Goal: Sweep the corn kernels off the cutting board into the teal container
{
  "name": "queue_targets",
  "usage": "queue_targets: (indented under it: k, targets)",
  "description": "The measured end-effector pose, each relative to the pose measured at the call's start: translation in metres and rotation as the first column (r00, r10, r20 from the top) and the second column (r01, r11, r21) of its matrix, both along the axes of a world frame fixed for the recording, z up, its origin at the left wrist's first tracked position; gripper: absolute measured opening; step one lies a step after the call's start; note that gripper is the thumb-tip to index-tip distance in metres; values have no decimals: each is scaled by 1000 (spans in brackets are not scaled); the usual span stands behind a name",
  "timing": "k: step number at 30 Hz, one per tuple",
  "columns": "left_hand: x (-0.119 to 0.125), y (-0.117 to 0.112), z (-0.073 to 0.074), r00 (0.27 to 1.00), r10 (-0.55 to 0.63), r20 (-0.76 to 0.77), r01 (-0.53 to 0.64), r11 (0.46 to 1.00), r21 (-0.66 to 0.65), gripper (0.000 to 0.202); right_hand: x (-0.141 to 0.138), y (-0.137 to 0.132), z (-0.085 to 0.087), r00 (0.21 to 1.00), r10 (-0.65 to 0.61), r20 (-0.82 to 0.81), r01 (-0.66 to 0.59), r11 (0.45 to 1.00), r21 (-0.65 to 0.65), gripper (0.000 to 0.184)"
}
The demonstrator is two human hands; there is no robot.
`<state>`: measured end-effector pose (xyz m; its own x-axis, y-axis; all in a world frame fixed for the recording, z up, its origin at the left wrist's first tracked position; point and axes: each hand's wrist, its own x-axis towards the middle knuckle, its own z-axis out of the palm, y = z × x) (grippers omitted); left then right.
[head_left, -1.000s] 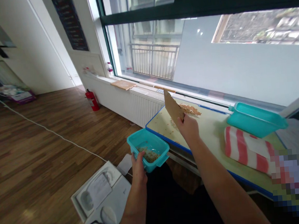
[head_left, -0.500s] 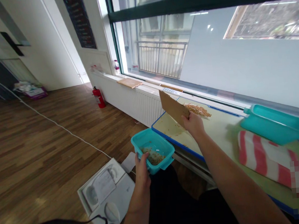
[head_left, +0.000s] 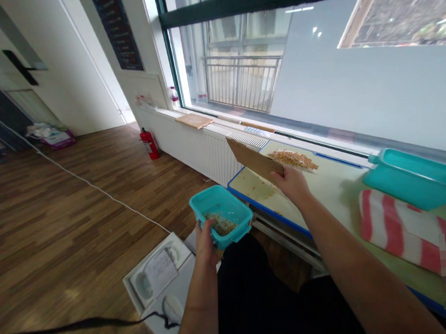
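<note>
My left hand grips the near left rim of a teal plastic tub, thumb over the edge. Small brown grains or crumbs lie on the tub's bottom. The tub is held beside and below the edge of a yellow table with a blue rim. Over the table my right hand is closed on a flat piece of brown cardboard, which is tilted. Behind the cardboard is a spread of orange-brown kernels. Some specks lie on the tabletop in front of it.
A second teal tub and a red-and-white striped cloth lie on the table at right. Below left, on the floor, sits a white box with moulded hollows. A white cable crosses the floor; a fire extinguisher stands by the radiator.
My left hand and the tub have shifted slightly left and up in view. The cardboard has moved left, showing more of the kernels behind it. Both hands keep their holds.
</note>
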<state>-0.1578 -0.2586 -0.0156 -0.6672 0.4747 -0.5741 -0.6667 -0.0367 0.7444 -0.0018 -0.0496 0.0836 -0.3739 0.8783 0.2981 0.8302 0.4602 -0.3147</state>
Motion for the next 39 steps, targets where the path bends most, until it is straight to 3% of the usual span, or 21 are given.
queue_targets:
  k: [5, 13, 20, 25, 33, 39]
  targets:
    - [-7, 1, 0, 998, -39, -52, 42, 998, 49, 52, 2, 0, -1, 979, 167, -114, -171, 985, -27, 39]
    - [-7, -1, -2, 998, -45, -45, 47, 997, 60, 54, 12, 15, -8, 930, 225, -290, -274, 952, -139, 42]
    - [-7, -1, -5, 997, -59, -48, 57, 998, -35, 57, 13, 14, -2, 923, 184, -337, -254, 951, -178, 42]
    - [-7, -1, -1, 998, -47, -45, 46, 999, -10, 56, 14, 15, 0, 909, 145, -392, -230, 956, -180, 44]
    - [-8, -1, 0, 998, -34, -50, 34, 999, -5, 60, 24, 20, -6, 846, 47, -531, -217, 940, -262, 45]
    - [-5, -4, -1, 997, -43, -57, 43, 999, 6, 58, 33, 30, -11, 755, 55, -653, -296, 917, -266, 41]
